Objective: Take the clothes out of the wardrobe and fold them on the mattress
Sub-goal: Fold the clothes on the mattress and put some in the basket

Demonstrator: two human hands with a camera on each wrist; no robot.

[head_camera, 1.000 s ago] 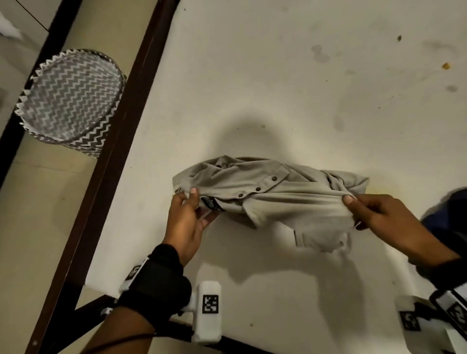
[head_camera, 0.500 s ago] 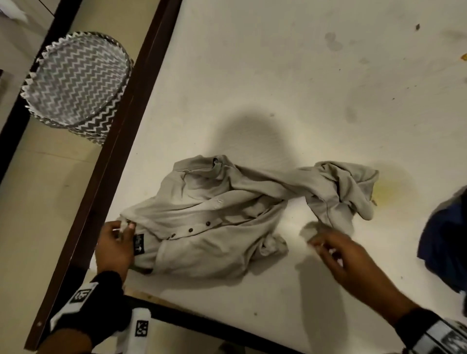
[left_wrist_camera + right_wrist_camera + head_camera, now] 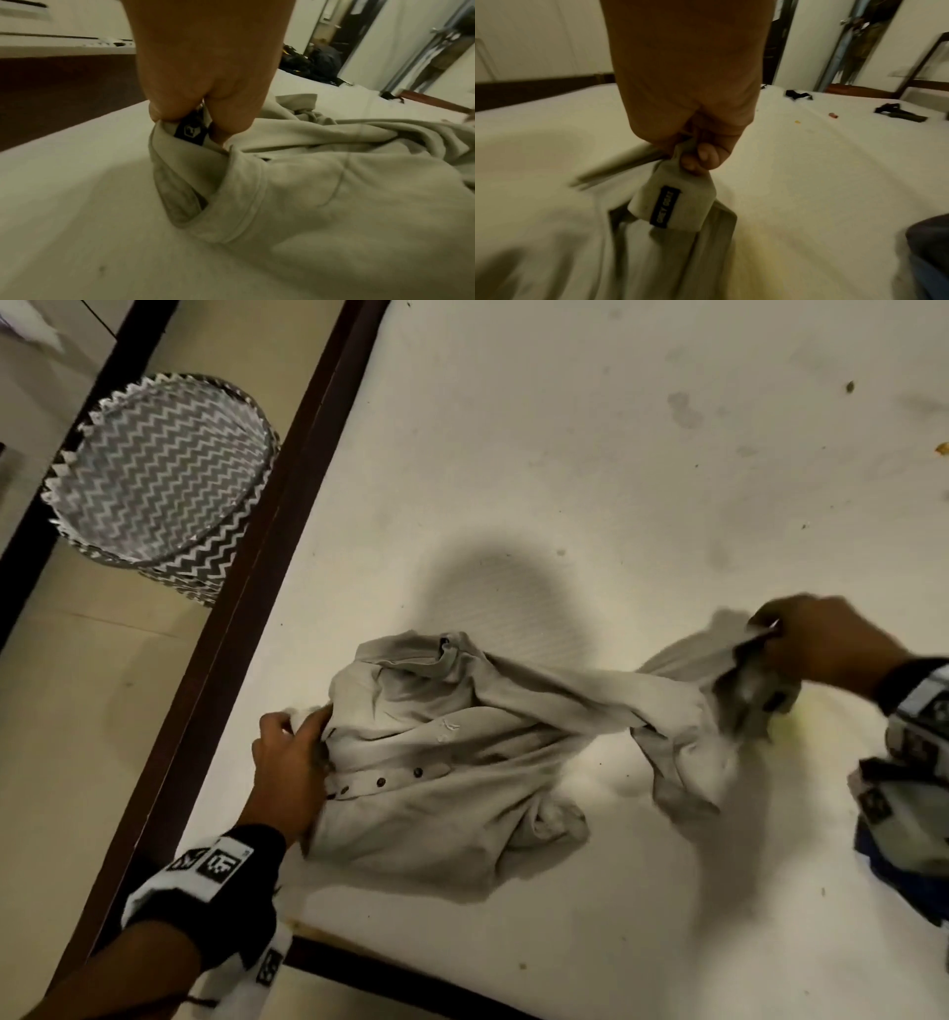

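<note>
Head view: I see the beige shirt [image 3: 441,793] crumpled on the mattress [image 3: 565,454] near its wooden edge.
Left grip: my left hand [image 3: 292,762] pinches the shirt collar [image 3: 180,146] at its label.
Right grip: my right hand [image 3: 821,639] clutches a lifted, blurred shirt end.
Beside bed: zigzag basket [image 3: 159,474] on the floor.

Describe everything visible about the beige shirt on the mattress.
The beige shirt is soft knit-looking fabric with a collar, a placket with dark buttons and a black neck label. It lies crumpled and unfolded on the white mattress, near the bed's corner. The left hand pinches the collar by the label; the right hand grips and lifts a far part carrying a black tab, stretching the cloth between them.
</note>
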